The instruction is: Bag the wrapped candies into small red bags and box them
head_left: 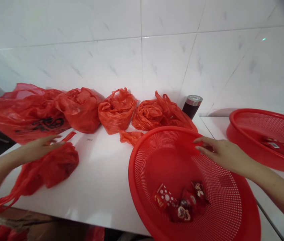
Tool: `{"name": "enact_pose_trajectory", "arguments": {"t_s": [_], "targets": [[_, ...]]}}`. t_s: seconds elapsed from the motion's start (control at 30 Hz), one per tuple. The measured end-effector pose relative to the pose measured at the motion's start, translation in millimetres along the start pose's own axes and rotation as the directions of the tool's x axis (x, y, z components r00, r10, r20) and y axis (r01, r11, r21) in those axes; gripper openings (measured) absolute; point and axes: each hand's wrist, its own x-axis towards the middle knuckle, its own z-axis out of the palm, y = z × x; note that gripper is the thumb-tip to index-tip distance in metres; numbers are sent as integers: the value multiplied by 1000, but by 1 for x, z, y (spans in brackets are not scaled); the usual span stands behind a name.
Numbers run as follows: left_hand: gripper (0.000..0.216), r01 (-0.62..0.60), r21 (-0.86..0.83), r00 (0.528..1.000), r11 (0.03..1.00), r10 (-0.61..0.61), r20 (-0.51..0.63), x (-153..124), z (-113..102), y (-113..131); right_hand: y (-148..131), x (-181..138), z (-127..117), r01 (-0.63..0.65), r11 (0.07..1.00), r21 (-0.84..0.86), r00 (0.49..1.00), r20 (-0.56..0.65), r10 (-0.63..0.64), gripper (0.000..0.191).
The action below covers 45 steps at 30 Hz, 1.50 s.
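The step in hand seems to be handling snack packets, which lie inside the basket. The right hand is over the basket's far right side, fingers curled; the left hand is at a red bag left of the basket. Whether either grip holds anything, I cannot tell. Taking a packet would call for reaching deeper, toward the basket's near side.

Indoors, exact kind unclear — white marbled wall tiles
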Motion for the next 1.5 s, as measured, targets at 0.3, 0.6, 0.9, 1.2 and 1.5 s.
{"name": "enact_pose_trajectory", "arguments": {"t_s": [0.3,0.6,0.9,1.2,1.5], "targets": [[32,-509,-226,855,831,518,-22,10,146,184,-45,-5,-12,140,989,57,990,-38,-138,28],[38,-429,-632,902,645,273,-334,18,72,238,-29,-19,-23,63,971,232,997,-46,-54,27],[32,134,-968,670,210,700,245,-65,107,288,-83,23,-9,244,545,802,968,-234,-90,56],[29,122,-942,787,312,548,284,-39,118,259,-58,12,-25,318,459,830,935,-354,-8,14],[46,-107,-949,884,295,466,45,-34,115,265,-56,-15,-35,535,525,662,803,-592,-72,11]]}}
